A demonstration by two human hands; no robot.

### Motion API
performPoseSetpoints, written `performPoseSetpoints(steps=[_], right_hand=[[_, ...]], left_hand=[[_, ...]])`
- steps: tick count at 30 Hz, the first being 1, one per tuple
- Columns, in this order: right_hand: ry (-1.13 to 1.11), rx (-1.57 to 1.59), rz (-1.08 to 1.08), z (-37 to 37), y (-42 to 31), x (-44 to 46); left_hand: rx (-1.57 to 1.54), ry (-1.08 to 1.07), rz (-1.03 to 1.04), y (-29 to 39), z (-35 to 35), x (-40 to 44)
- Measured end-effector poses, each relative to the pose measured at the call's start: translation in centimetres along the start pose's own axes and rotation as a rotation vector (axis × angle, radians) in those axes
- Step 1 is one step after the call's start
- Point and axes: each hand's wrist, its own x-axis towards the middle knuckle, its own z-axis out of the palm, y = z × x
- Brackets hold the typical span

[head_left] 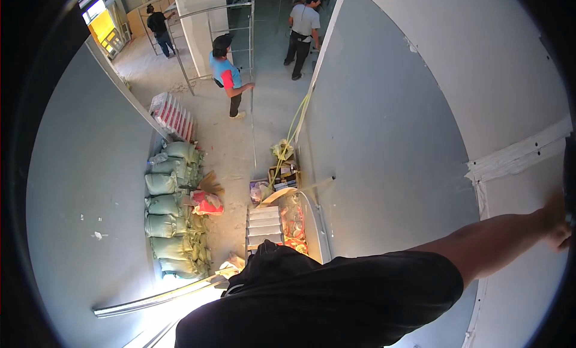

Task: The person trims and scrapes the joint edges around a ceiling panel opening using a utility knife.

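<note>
My right arm, in a black short sleeve, reaches out to the right edge of the view. At its end my right hand [559, 233] is blurred and partly cut off by the dark lens rim. Its visible fingers look curled. A dark upright object [569, 180] shows at the rim beside the hand; what the fingers hold cannot be made out. Close by are pale boards with a white taped joint [522, 156] and dark screw dots. My left hand is out of view.
Stacked green sacks [165, 225] line the left wall, near a red bag [207, 202]. Below are boxes with supplies [283, 175] and a long metal profile [156, 299]. One person [227, 72] grips a metal scaffold frame [252, 78]; two others [303, 33] stand farther off.
</note>
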Motion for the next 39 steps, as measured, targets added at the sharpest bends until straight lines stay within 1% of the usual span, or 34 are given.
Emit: performPoseSetpoints(steps=[1, 2, 4, 5, 14, 16, 17, 19, 20, 22, 23, 25, 26, 28, 31, 32, 34, 37, 39], right_hand=[[0.081, 0.495, 0.138, 0.7, -0.2, -0.1], [0.076, 0.49, 0.139, 1.3, -0.2, 0.0], [-0.036, -0.056, -0.028, -0.9, 1.3, -0.3], [-0.049, -0.14, -0.05, -1.1, 1.4, -0.2], [-0.136, -0.057, -0.058, -1.5, 2.2, 0.0], [-0.097, 0.171, 0.02, -0.9, 1.7, -0.1], [-0.102, 0.168, 0.019, -0.6, 1.4, 0.0], [-0.122, -0.418, -0.029, -0.1, 0.8, 0.2], [-0.125, -0.424, -0.029, 0.0, 0.7, 0.2], [-0.031, 0.212, 0.045, -0.1, 1.1, 0.0], [-0.032, 0.205, 0.049, -0.1, 1.5, -0.2], [-0.048, -0.085, -0.07, -1.3, 2.8, -0.5], [-0.052, -0.087, -0.063, -1.1, 2.8, -0.3], [-0.077, 0.007, -0.082, -0.7, 2.5, -0.1], [-0.095, -0.06, -0.081, -0.7, 2.4, 0.1], [-0.09, -0.063, -0.074, 1.2, 0.9, 0.6], [0.043, -1.475, 0.123, 7.0, -3.3, 1.9], [0.026, -1.45, 0.097, 7.8, -3.9, 2.3], [0.022, -1.449, 0.129, 7.8, -4.1, 2.1]], left_hand=[[-0.003, 0.004, -0.001, 0.1, 0.1, -0.1], [-0.004, 0.002, -0.003, 0.1, 0.3, -0.1], [-0.004, 0.005, -0.006, -0.1, 0.9, -0.5], [-0.01, 0.006, -0.004, 0.0, 1.1, -0.6], [-0.048, -0.011, 0.021, 0.4, 1.6, -1.5], [-0.053, -0.017, 0.018, 0.4, 1.7, -1.8], [-0.052, -0.018, 0.015, 0.4, 1.7, -1.9], [-0.055, -0.023, 0.007, 0.4, 1.8, -2.1], [-0.055, -0.024, 0.005, 0.4, 1.8, -2.1], [-0.06, -0.02, -0.001, 0.5, 1.8, -2.1], [-0.063, -0.018, -0.006, 0.6, 1.9, -2.1], [-0.056, -0.02, -0.004, 0.5, 2.1, -1.7], [-0.058, -0.019, -0.005, 0.6, 2.1, -1.8], [-0.057, -0.02, -0.007, 0.7, 2.1, -1.9], [-0.057, -0.014, -0.012, 1.0, 2.1, -2.0], [-0.059, -0.002, -0.013, 1.0, 2.1, -1.8], [-0.06, 0.018, -0.014, 1.0, 1.6, -1.6], [-0.069, 0.031, -0.012, 1.1, 1.5, -1.5], [-0.073, 0.036, -0.013, 1.1, 1.4, -1.5]])
